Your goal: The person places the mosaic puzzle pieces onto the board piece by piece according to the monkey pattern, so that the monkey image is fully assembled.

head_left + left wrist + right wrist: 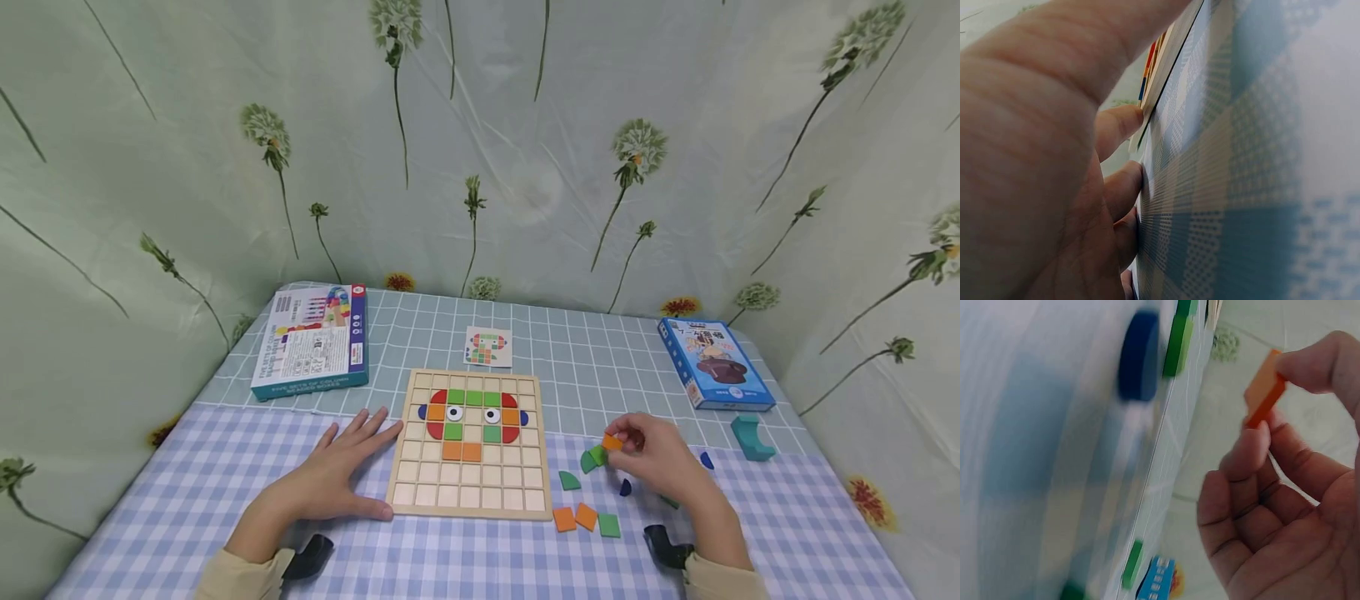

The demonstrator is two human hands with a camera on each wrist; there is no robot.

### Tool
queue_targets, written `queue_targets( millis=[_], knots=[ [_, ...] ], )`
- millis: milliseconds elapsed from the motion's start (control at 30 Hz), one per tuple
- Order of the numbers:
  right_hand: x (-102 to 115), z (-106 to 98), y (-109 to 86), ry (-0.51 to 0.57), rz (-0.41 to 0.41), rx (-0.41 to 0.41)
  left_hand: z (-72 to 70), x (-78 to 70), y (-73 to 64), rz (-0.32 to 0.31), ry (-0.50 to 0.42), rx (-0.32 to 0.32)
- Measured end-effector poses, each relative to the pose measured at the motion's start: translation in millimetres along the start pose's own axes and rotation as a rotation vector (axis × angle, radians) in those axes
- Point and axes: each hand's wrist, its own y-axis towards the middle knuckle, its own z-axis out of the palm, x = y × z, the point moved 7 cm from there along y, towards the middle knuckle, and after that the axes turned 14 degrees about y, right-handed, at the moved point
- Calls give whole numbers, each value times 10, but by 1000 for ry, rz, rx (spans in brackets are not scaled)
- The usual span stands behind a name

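My right hand (651,457) pinches an orange square tile (1265,387) between thumb and fingers, held above the cloth to the right of the board. Fingers spread, my left hand (337,475) lies on the cloth, its thumb and index finger touching the left edge of the wooden grid board (427,498). On the board, red, green, orange and blue tiles and two round eye pieces form a face-like pattern. Under and around the right hand lie loose green pieces (569,481) and a dark blue half-round piece (625,487). Two orange squares (564,519) and a green square (609,525) lie nearer the front.
Behind the board lies a pattern card (488,347). A white and teal box (311,342) stands at the back left, a blue box (716,364) at the back right. A teal arch-shaped block (752,438) sits in front of the blue box. Checked cloth (450,558) covers the front.
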Motion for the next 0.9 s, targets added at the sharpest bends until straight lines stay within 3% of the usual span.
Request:
queue_targets(
  millis=[233, 567, 900],
  knots=[
    [265, 217, 42, 21, -127, 43, -2, -4, 2, -6, -4, 4],
    [593, 582, 73, 4, -269, 193, 5, 20, 13, -2, -5, 2],
    [841, 1038, 62, 37, -271, 337, 1, 30, 11, 6, 7, -6]
  ],
)
